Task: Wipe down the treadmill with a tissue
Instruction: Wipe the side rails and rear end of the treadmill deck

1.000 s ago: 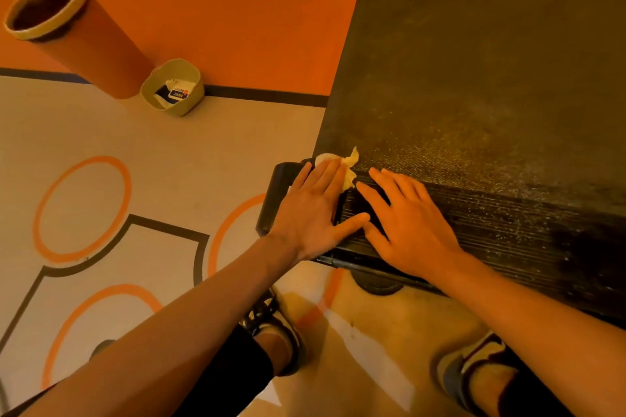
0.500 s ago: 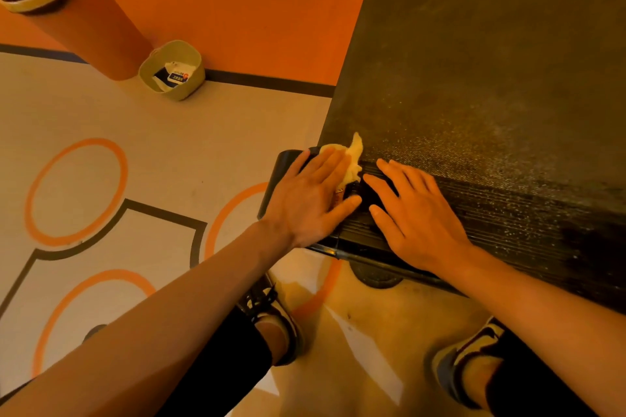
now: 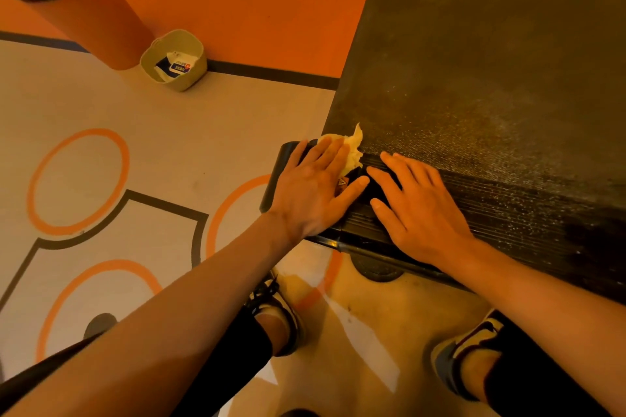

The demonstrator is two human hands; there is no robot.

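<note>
Fingers of the left hand lie straight and flat, pressing the tissue onto the near left corner of the treadmill. The right hand rests flat just beside it, holding nothing. The dusty belt runs away ahead and to the right of the tissue.

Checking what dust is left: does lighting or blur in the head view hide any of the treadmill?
Head view: heavy orange cast, so the tissue looks yellowish; sharp at the left hand and right hand, pale specks plain on the treadmill beside them; its far end and a patch at right sink into shadow; wide-angle bending leans the bin.
</note>
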